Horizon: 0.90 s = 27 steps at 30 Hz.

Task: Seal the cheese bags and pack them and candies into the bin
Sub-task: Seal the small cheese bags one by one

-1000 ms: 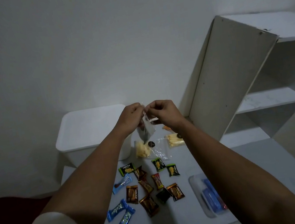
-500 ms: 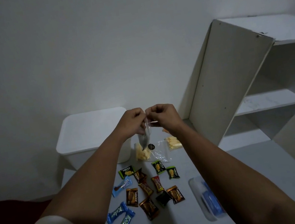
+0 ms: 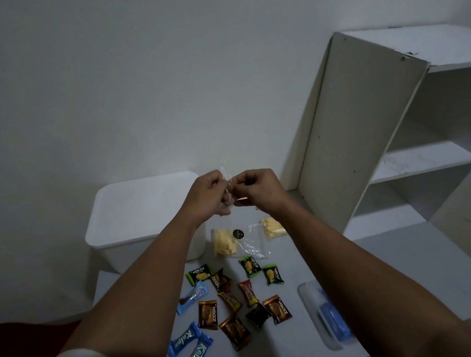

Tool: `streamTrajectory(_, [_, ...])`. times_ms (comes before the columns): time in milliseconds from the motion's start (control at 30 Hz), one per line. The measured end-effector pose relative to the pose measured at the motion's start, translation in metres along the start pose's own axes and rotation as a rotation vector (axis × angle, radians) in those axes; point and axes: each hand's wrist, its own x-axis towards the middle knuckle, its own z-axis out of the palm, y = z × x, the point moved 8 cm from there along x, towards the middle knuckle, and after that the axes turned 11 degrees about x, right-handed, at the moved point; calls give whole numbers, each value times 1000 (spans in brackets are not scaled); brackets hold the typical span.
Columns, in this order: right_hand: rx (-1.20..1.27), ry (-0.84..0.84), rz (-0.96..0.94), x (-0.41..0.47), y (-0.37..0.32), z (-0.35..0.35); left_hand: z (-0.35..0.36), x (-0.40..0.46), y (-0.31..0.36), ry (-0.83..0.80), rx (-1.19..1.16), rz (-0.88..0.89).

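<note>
1. left hand (image 3: 206, 197) and right hand (image 3: 253, 189) meet knuckle to knuckle above the tabletop (image 3: 311, 343); both pinch the clear cheese bag (image 3: 226, 180) between them, its film edge standing up toward 12 o'clock.
2. the bag's seal line appears to run 9-to-3 across both hands; neither hand is nearer.
3. the white bin (image 3: 140, 216) lies at 9 o'clock of the hands, nearer the left hand.
4. two more cheese bags (image 3: 238, 240) lie flat at 6 o'clock, candies (image 3: 233, 300) beyond them toward the person.
</note>
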Motion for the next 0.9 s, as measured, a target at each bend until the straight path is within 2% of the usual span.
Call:
streamTrajectory(133, [-49, -50, 37, 0, 5, 1, -5, -1, 0, 54, -35, -19])
streamTrajectory(267, [-75, 35, -53, 0, 3, -2, 8, -5, -8, -21, -21, -84])
streamTrajectory(333, [-44, 66, -38, -2, 5, -4, 13, -5, -10, -48, -26, -90])
streamTrajectory(433, [0, 42, 48, -3, 10, -7, 16, -4, -9, -91, -48, -68])
streamTrajectory(533, [-53, 0, 55, 1, 8, -11, 15, -3, -12, -116, -52, -81])
streamTrajectory(600, [-77, -27, 52, 3, 4, -12, 7, 1, -14, -43, -31, -88])
streamTrajectory(700, [-92, -130, 68, 2, -4, -11, -18, 8, -12, 216, -12, -58])
streamTrajectory(733, [-90, -176, 87, 1, -7, -11, -23, 7, -9, 255, -16, -49])
streamTrajectory(833, [-65, -265, 154, 0, -15, -16, -23, 12, -8, 194, -73, -12])
streamTrajectory(900, [-1, -253, 178, 3, -17, -24, -22, 11, -6, 154, -101, -4])
